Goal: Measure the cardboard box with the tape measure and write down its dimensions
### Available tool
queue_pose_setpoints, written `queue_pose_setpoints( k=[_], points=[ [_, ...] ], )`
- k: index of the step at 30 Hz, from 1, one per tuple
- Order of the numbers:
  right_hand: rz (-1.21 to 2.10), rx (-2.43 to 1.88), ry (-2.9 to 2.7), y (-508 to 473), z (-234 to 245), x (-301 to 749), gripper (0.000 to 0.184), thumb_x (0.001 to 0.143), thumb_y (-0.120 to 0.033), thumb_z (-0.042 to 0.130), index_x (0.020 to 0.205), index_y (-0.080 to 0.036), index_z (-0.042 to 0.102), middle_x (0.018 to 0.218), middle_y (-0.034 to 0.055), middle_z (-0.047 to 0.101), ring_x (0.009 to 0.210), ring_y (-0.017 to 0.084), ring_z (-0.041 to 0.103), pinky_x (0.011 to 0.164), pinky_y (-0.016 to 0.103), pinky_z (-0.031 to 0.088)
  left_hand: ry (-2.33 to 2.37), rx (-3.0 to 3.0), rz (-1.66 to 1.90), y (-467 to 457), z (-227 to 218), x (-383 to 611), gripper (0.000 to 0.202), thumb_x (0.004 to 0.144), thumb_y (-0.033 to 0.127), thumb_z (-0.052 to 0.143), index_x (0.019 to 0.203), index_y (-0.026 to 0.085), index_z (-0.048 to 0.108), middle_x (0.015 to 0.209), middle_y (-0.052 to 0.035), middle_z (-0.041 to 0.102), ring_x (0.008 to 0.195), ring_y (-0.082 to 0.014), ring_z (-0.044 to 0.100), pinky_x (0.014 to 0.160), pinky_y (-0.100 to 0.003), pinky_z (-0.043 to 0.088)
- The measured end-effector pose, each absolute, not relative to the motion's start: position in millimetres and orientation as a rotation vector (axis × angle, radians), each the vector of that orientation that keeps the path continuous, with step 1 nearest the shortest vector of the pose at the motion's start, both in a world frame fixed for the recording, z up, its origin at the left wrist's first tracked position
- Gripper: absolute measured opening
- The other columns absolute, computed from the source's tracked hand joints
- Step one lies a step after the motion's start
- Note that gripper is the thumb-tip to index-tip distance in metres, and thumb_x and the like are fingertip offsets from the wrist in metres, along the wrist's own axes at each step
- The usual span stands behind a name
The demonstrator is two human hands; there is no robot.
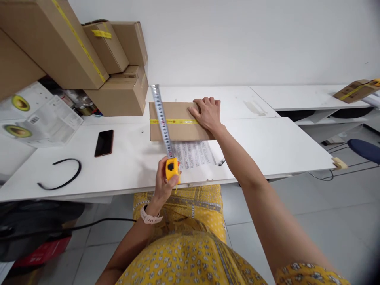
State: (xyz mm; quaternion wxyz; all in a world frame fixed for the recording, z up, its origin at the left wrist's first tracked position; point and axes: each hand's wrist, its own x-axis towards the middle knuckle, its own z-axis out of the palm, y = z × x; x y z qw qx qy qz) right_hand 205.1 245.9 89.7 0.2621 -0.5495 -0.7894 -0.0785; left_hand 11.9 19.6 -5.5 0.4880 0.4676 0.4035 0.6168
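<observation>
My left hand [164, 183] is closed around a yellow tape measure [171, 171] near the front edge of the table. Its metal blade [162, 118] is pulled out and runs away from me across the left part of a cardboard box [178, 132], its tip past the box's far edge. A strip of yellow tape crosses the box lengthwise. My right hand [209, 113] grips the right end of the box, thumb on its top and fingers bent near the far edge. Partly under the box lies a printed sheet [196, 154].
Stacked cardboard boxes [118, 95] stand at the back left beside avocado-printed packaging [38, 114]. A phone [104, 143] and a black headband-like loop [78, 170] lie on the white table [130, 170]. Another taped box [353, 91] sits far right, above a dark blue stool [365, 150].
</observation>
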Motion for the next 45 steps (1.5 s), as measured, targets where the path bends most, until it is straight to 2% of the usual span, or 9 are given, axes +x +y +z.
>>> queue_pose_setpoints(
  k=[8,13,18,23,28,33,38,42,45],
  points=[
    [-0.277,-1.431,-2.088,137,46,209,0.053,0.099,-0.062,0.037,0.133,-0.028,0.060,0.130,0.0118,0.061,0.123,0.032,0.049,0.112,0.053,0.024,1.149,1.133,1.608,6,-23,-23,0.067,0.077,0.053,0.075,0.131,0.026,0.047,0.111,-0.0067,0.067,0.086,-0.0193,0.069,0.081,-0.039,0.061],
    [-0.112,-1.266,-1.910,75,14,225,0.038,0.100,-0.051,0.049,0.128,-0.029,0.063,0.123,0.0075,0.068,0.115,0.025,0.058,0.111,0.051,0.029,1.103,1.341,1.198,-30,-27,-29,0.068,0.079,0.051,0.072,0.136,0.026,0.045,0.113,-0.0081,0.066,0.083,-0.0190,0.066,0.071,-0.033,0.058],
    [0.474,-1.150,-1.337,60,41,261,0.053,0.103,-0.060,0.030,0.137,-0.030,0.057,0.109,0.0064,0.072,0.089,0.019,0.064,0.081,0.037,0.050,1.003,1.603,0.605,-59,-18,-27,0.076,0.072,0.045,0.074,0.140,0.022,0.047,0.114,-0.0086,0.066,0.092,-0.0239,0.064,0.080,-0.038,0.055],
    [0.732,-1.154,-1.122,35,51,271,0.038,0.095,-0.055,0.058,0.096,-0.021,0.073,0.067,-0.0006,0.060,0.059,0.011,0.051,0.057,0.026,0.040,0.912,1.634,0.448,-64,-12,-20,0.083,0.069,0.039,0.077,0.144,0.025,0.046,0.136,-0.0113,0.059,0.116,-0.0316,0.060,0.102,-0.049,0.049],
    [0.611,-1.257,-1.205,-9,20,233,0.030,0.099,-0.043,0.056,0.089,-0.022,0.074,0.064,-0.0012,0.061,0.055,0.011,0.052,0.053,0.025,0.040,0.897,1.471,0.641,-56,-13,-5,0.100,0.074,0.041,0.081,0.156,0.029,0.024,0.137,-0.0131,0.056,0.125,-0.0310,0.059,0.107,-0.050,0.047],
    [0.346,-1.162,-1.538,-25,-5,207,0.027,0.100,-0.032,0.050,0.115,-0.026,0.072,0.095,0.0067,0.073,0.090,0.020,0.068,0.080,0.038,0.055,0.952,1.692,0.789,-49,-3,1,0.104,0.073,0.041,0.086,0.156,0.030,0.023,0.131,-0.0123,0.056,0.118,-0.0283,0.062,0.103,-0.047,0.051],
    [0.419,-1.369,-1.179,-1,-26,231,0.040,0.102,-0.043,0.045,0.134,-0.026,0.060,0.127,0.0127,0.068,0.118,0.025,0.063,0.100,0.049,0.050,1.101,1.826,1.477,-6,25,-25,0.090,0.069,0.037,0.090,0.145,0.031,0.043,0.138,-0.0112,0.054,0.119,-0.0284,0.060,0.095,-0.042,0.056],
    [0.702,-1.382,-1.176,27,-42,250,0.068,0.094,-0.060,0.054,0.152,-0.028,0.042,0.154,0.0158,0.050,0.141,0.029,0.050,0.112,0.053,0.042,0.933,1.394,2.123,57,44,-56,0.072,0.071,0.043,0.087,0.133,0.035,0.052,0.133,-0.0027,0.058,0.111,-0.0218,0.064,0.095,-0.038,0.054],
    [0.921,-1.295,-1.245,48,-45,251,0.090,0.086,-0.072,0.057,0.160,-0.030,0.026,0.166,0.0133,0.034,0.153,0.031,0.034,0.121,0.057,0.032,0.932,1.046,2.031,87,42,-73,0.050,0.077,0.049,0.079,0.120,0.035,0.058,0.136,-0.0023,0.057,0.115,-0.0244,0.064,0.087,-0.038,0.056]
  ],
)
